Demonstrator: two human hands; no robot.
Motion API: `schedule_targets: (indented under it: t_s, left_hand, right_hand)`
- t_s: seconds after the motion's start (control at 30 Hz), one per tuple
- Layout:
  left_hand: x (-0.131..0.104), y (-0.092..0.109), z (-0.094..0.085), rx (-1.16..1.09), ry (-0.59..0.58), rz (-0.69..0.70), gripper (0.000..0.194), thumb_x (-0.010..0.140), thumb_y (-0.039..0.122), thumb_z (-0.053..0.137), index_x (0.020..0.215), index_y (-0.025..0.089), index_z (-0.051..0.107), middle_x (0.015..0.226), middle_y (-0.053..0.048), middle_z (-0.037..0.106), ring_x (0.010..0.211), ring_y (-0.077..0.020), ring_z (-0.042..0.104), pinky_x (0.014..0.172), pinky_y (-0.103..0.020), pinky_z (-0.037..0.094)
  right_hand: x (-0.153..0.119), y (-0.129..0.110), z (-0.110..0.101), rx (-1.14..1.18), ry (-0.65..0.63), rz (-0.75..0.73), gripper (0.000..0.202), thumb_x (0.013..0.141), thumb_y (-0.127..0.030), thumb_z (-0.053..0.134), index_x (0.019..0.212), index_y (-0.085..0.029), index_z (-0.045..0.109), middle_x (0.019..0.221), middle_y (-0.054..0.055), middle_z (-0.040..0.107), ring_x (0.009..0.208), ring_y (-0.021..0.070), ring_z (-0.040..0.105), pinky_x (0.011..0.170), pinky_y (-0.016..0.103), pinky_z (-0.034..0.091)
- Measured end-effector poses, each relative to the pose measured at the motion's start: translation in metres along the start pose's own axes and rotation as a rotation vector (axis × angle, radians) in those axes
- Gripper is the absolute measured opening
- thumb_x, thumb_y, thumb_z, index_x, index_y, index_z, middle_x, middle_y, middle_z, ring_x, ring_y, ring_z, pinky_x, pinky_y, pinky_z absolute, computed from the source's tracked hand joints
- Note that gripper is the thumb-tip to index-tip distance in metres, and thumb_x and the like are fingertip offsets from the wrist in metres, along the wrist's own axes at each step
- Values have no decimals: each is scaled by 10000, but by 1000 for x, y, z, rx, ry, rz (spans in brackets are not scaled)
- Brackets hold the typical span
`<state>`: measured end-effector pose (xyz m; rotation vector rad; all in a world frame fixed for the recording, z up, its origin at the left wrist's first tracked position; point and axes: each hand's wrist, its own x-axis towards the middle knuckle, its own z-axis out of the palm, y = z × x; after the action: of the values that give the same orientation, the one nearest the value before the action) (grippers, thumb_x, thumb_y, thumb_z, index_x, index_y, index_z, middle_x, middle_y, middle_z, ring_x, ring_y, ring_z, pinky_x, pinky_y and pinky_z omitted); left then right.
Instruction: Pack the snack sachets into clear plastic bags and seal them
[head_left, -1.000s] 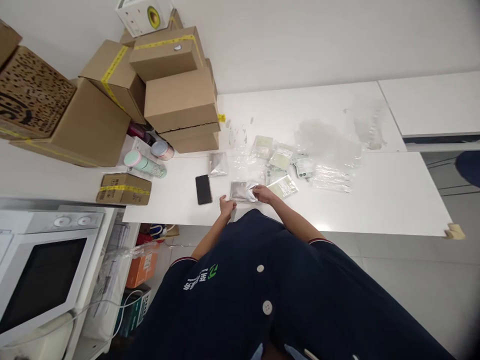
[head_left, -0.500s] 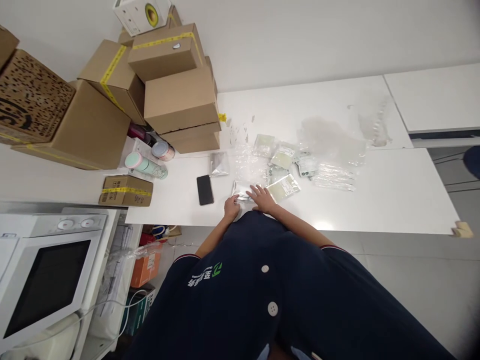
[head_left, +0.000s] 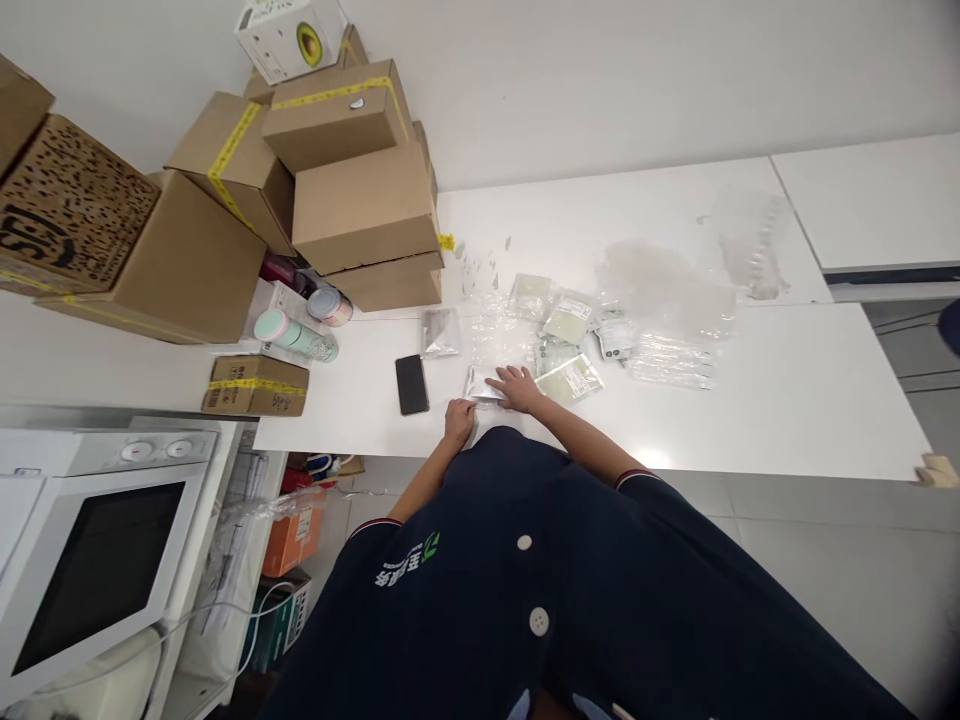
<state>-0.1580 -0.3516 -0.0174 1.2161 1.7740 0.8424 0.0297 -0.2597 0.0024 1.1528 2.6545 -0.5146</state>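
A small silvery packet point(head_left: 481, 384) lies on the white table close to my body. My left hand point(head_left: 459, 418) is at its lower left corner, fingers pinched together on the packet's edge. Spread fingers of my right hand point(head_left: 517, 388) rest flat on the packet's right part and cover some of it. Right of that hand lies a flat packet with a pale green front point(head_left: 570, 380). Behind it are more pale green packets point(head_left: 568, 316) in clear wrapping. Clear plastic sleeves point(head_left: 495, 330) lie just beyond the silvery packet.
A black phone point(head_left: 412, 385) and a clear-wrapped packet point(head_left: 440, 332) lie to the left. Cardboard boxes point(head_left: 365, 210) are stacked at the back left, near a mint green bottle point(head_left: 296, 336). Clear plastic bags point(head_left: 671, 360) spread to the right. A microwave point(head_left: 97, 560) stands lower left.
My right hand has shifted slightly left over the silvery packet, its fingers still spread. My left hand stays at the packet's corner. The whole view has moved a little.
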Motion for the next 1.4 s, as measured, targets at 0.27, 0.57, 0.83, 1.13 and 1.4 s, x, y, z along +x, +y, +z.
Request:
schedule_targets:
  t_s: [0.27, 0.57, 0.83, 1.13, 1.4]
  left_hand:
    - [-6, 4, -2, -58, 17, -4, 166, 734, 68, 634, 693, 227, 662, 866, -83, 569, 1064, -248, 493, 1065, -389, 326]
    - [-11, 17, -8, -134, -48, 35, 202, 684, 17, 622, 661, 217, 606, 1067, -104, 620, 1228, -250, 455, 1119, -399, 281]
    - [-18, 38, -28, -438, -206, -149, 261, 676, -6, 656, 810, 211, 601, 1030, -100, 675, 1246, -225, 505, 1055, -368, 362]
    - [13, 36, -13, -284, 254, -192, 190, 807, 122, 637, 786, 230, 482, 797, -20, 570, 887, -181, 584, 822, -241, 407]
    - [31, 24, -5, -170, 307, -374, 265, 772, 66, 635, 788, 233, 430, 845, -57, 561, 1018, -241, 568, 808, -266, 405]
  right_hand:
    - [-26, 15, 5, 24, -7, -51, 534, 869, -273, 555, 1396, -276, 472, 1518, 121, 334, 1383, 338, 287, 1061, 513, 272]
    - [-39, 19, 12, 50, -40, -89, 649, 854, -485, 568, 1443, -258, 417, 1552, 139, 279, 1413, 365, 233, 1088, 548, 230]
    - [-56, 1, -1, 22, -102, -94, 604, 855, -191, 495, 1452, -217, 401, 1533, 135, 331, 1393, 328, 319, 1074, 489, 306]
    - [15, 8, -60, 74, -304, 35, 318, 905, -226, 470, 1171, -171, 634, 1121, 163, 670, 989, 297, 638, 766, 374, 484]
    - [-11, -9, -25, -83, 142, -194, 500, 894, -393, 553, 1321, -135, 511, 1399, 190, 472, 1275, 332, 408, 1041, 462, 295]
